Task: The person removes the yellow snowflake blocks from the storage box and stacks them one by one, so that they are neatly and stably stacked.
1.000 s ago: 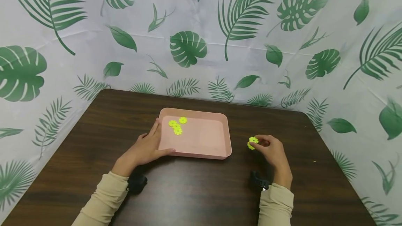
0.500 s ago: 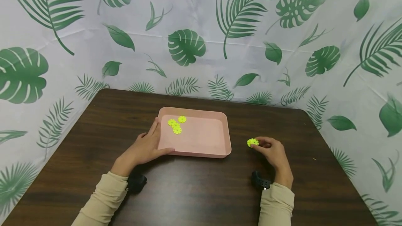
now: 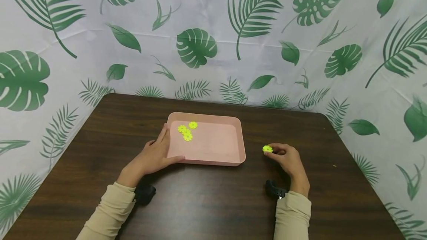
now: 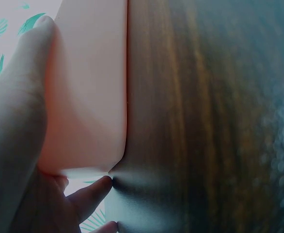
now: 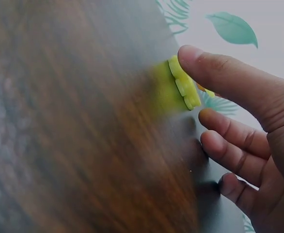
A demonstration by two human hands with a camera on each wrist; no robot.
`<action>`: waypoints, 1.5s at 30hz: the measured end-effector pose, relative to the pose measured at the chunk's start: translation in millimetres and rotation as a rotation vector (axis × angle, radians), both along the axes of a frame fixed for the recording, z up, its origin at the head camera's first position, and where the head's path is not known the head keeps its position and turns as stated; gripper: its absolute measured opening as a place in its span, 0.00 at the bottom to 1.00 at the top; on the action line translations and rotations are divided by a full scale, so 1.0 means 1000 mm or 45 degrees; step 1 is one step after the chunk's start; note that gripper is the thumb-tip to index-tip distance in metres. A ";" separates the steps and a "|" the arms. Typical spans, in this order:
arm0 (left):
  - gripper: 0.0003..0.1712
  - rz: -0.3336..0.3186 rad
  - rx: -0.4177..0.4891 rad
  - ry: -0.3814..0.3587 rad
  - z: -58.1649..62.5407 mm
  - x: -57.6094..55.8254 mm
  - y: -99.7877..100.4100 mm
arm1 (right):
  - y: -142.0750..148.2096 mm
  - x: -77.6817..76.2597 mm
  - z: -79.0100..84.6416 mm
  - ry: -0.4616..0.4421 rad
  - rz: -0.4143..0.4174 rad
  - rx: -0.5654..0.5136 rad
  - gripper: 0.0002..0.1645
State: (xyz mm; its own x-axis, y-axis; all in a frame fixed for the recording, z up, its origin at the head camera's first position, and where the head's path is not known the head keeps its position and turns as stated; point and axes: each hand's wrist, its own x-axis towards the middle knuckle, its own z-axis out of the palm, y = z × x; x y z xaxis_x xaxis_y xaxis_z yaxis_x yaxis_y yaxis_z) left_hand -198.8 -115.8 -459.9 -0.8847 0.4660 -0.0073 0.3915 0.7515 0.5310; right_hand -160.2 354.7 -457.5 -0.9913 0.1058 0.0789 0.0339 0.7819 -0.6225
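1. The fingers (image 3: 277, 146) of the right hand (image 3: 289, 159) pinch a yellow flower-shaped piece (image 3: 267, 149) between thumb and forefinger, off to the right of the pink tray (image 3: 218, 142) and apart from it.
2. Its other fingers bend loosely beneath that grip, their tips close to the tabletop.
3. It's a blurry look from the right wrist, so I can't swear whether that is a single piece or several together, or whether it touches the wood.
4. The left hand (image 3: 151, 157) clenches nothing; its fingers lie stretched out against the tray's left side, and its thumb reaches along the near rim, so the hand spans the near-left corner.
5. Inside the tray, toward its far-left corner, four yellow pieces (image 3: 188, 137) lie flat: three overlap in a short chain, and one sits just beside them on its own.
6. The tray rests on a dark wooden table (image 3: 213, 206), and a leaf-printed cloth (image 3: 221, 25) hangs behind it.
7. Nearer the person than the tray, I see two beige sleeves (image 3: 108, 208) and a black device (image 3: 145, 194) at each wrist.
8. Well to the right of the tray, past the right hand, a tiny pale fleck (image 3: 334, 165) shows on the wood.
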 end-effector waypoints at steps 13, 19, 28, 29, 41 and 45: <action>0.69 0.002 -0.010 -0.010 0.000 -0.001 0.000 | 0.000 -0.001 0.000 -0.026 0.012 0.019 0.24; 0.69 0.008 -0.005 -0.013 0.000 -0.001 0.000 | 0.000 -0.001 -0.001 -0.037 0.014 0.021 0.24; 0.69 0.012 0.009 -0.016 0.000 -0.001 0.000 | 0.000 -0.003 -0.001 -0.055 0.015 0.010 0.26; 0.69 0.012 0.012 -0.017 0.000 -0.001 0.000 | 0.001 -0.003 -0.001 -0.055 0.014 0.012 0.26; 0.69 0.009 0.023 -0.025 0.001 -0.001 0.000 | 0.001 -0.004 -0.002 -0.068 0.005 0.023 0.27; 0.69 0.008 0.030 -0.034 0.001 -0.001 0.000 | 0.001 -0.004 -0.002 -0.085 -0.002 0.021 0.28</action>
